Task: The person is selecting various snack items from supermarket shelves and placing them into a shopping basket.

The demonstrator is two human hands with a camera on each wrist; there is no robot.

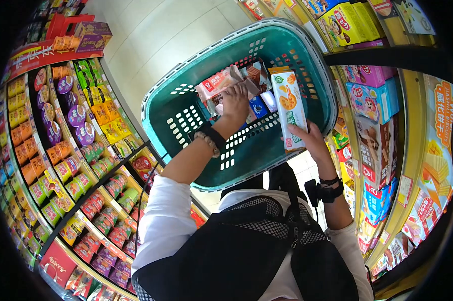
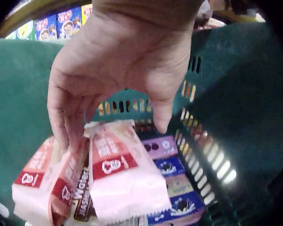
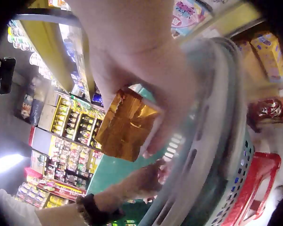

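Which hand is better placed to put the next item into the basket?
Right. The right hand grips the biscuit box at the rim of the basket, its top end inside. The left hand is down among the pink packets, its fingers touching them.

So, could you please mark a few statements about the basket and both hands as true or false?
1. The right hand holds a tall biscuit box at the rim of the basket. True.
2. The basket is red. False: it is teal with a grey rim.
3. The left hand reaches down inside the basket to the pink packets. True.
4. Only pink packets lie in the basket. False: a blue pack and a purple pack lie beside them.
5. Both wrists are bare. False: the left wrist wears a dark band, and the right wrist has one too.
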